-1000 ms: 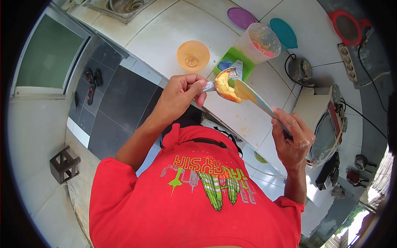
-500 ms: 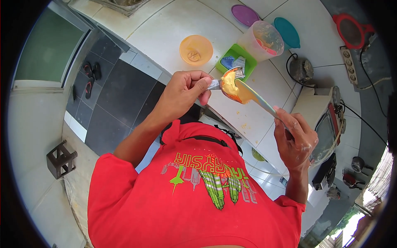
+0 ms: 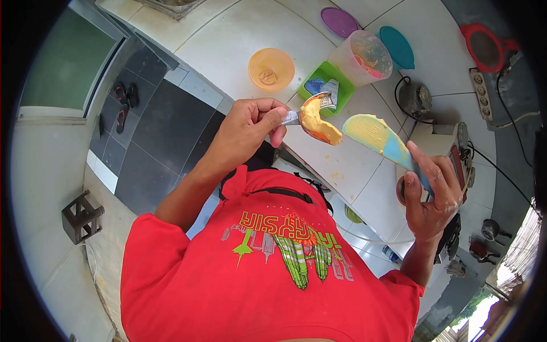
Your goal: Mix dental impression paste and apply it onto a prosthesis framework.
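Left hand (image 3: 253, 125): pinches packet (image 3: 311, 121) by its silver end
Right hand (image 3: 431, 196): grips spatula (image 3: 376, 137)
Packet: above worktop (image 3: 228, 48), extending rightward, paste inside
Spatula: long axis slanting up-left, tip toward packet, apart
Beyond: tray (image 3: 343, 96), bowl (image 3: 272, 57)

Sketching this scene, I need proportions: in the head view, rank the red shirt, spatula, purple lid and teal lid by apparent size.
1. Red shirt
2. Spatula
3. Purple lid and teal lid: too alike to rank
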`<state>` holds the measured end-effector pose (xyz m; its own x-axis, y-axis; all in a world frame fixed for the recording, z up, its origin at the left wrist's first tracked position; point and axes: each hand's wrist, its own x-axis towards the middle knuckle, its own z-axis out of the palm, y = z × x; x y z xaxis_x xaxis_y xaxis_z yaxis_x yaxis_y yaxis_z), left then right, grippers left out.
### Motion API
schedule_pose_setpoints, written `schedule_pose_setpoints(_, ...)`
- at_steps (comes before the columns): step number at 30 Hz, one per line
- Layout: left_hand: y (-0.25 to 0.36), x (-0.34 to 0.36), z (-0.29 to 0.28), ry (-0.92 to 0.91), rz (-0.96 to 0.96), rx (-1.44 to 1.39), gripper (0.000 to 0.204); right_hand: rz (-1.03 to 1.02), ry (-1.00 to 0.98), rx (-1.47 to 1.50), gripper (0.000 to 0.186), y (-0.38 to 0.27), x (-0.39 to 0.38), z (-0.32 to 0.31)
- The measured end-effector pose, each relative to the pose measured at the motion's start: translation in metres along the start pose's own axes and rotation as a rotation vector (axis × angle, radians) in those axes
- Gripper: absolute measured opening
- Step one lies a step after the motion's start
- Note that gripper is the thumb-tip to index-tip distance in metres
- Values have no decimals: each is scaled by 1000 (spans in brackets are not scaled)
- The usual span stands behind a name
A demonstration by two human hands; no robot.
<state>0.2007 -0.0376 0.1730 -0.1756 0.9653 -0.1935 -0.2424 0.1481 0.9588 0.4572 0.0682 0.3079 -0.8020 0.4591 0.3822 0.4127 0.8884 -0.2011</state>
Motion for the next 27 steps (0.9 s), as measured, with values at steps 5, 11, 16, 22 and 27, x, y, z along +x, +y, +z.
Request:
schedule_pose_setpoints(5,2,2,-2,-4,-20,-39,27,81,17,75,38,2,-10,2)
schedule_pose_setpoints(11,5,5,-1,8,-44,-110,24,69,-19,51,41,4,-16,5)
schedule_pose_setpoints(16,9,5,-1,11,-56,-134,24,60,-6,61,39,4,-19,6)
schedule_pose_setpoints(22,12,3,-2,9,-61,-158,24,98,41,42,42,4,-20,7)
schedule_pose_setpoints(27,12,2,-2,1,-66,-149,24,63,56,52,42,0,-11,9)
